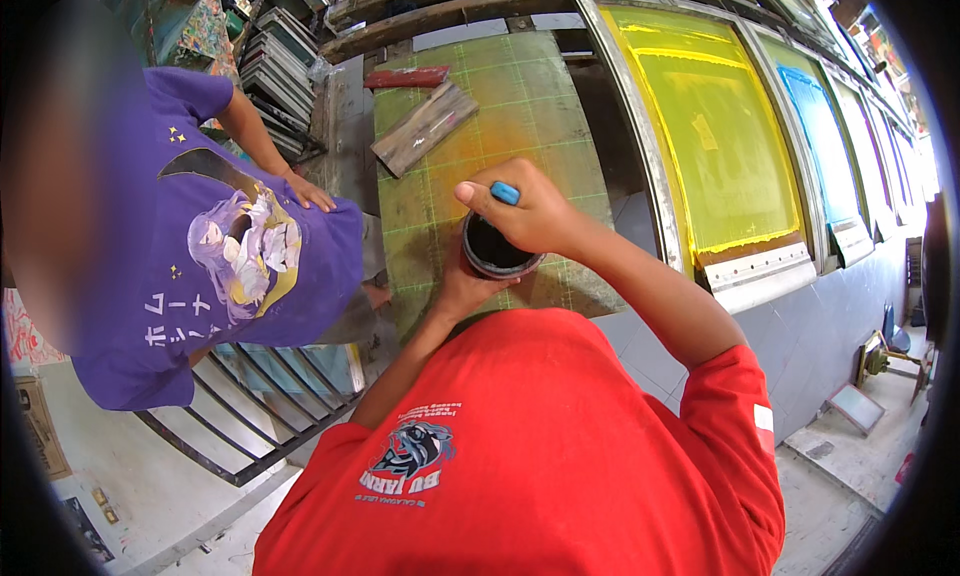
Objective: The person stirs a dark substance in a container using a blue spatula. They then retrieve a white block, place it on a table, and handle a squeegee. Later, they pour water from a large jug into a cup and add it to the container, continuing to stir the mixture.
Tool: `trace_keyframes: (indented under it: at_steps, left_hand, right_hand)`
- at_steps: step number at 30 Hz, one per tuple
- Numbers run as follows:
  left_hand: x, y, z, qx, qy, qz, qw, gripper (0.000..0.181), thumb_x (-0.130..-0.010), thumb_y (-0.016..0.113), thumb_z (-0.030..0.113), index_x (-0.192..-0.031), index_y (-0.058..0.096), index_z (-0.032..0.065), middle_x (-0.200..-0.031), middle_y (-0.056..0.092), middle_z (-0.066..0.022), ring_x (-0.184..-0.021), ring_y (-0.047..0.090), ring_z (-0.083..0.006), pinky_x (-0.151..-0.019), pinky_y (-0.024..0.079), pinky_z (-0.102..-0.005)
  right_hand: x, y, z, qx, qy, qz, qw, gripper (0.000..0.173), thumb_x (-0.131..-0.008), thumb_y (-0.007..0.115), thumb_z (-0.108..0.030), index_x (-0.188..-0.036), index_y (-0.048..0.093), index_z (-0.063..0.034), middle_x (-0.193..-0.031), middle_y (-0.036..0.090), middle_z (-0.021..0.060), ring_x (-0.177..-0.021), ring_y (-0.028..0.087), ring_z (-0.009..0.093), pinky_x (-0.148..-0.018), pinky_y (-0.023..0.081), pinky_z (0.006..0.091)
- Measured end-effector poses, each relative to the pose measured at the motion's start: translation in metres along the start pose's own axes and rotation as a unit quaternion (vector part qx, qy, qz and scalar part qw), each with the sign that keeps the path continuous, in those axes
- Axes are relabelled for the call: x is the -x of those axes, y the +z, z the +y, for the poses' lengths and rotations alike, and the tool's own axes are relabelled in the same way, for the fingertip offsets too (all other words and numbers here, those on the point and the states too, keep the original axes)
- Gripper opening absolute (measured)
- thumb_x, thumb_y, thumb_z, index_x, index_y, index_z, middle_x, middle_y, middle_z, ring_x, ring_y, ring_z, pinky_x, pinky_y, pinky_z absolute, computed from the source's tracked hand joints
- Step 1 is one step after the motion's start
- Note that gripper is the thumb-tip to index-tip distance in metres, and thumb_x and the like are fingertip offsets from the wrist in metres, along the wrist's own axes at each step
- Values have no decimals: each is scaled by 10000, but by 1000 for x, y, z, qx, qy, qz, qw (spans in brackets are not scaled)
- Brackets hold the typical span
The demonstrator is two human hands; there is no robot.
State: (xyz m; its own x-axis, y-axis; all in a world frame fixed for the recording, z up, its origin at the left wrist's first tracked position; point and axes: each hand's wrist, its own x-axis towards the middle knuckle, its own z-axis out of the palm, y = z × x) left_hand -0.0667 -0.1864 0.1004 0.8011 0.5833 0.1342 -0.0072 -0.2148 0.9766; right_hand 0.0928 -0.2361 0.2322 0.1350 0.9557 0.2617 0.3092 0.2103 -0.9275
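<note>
A round tub of dark ink stands over the green gridded board in front of me. My left hand is wrapped around the tub's near side, holding it. Above its mouth my right hand is closed in a fist around a tool with a blue handle. The tool's lower part is hidden by the hand and the tub, so its kind cannot be told. Beyond the tub, a worn wooden block and a red strip lie on the board.
To the right, framed printing screens stand in a row, a yellow one nearest and a blue one behind it. A person in a purple shirt stands close on my left. Stacked frames and a metal railing are also on that side.
</note>
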Motion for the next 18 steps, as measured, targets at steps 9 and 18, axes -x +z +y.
trace_keyframes:
  at_steps: [9,18]
  left_hand:
    - [-6,-1,2,50,-49,-60,996,874,-623,887,150,-1330,389,27,-1243,542,-108,-1138,548,-210,-951,458,-345]
    - [5,2,-9,1,8,2,1000,884,-637,881,157,-1342,365,20,-1281,512,-138,-1173,528,-237,-1002,435,-372]
  right_hand:
    - [2,26,23,-279,47,80,956,488,-959,569,-324,-590,388,-60,-546,310,-28,-533,288,92,-472,270,320]
    - [2,3,9,21,-32,63,997,472,-964,553,-295,-613,415,-10,-546,297,50,-503,312,107,-469,279,342]
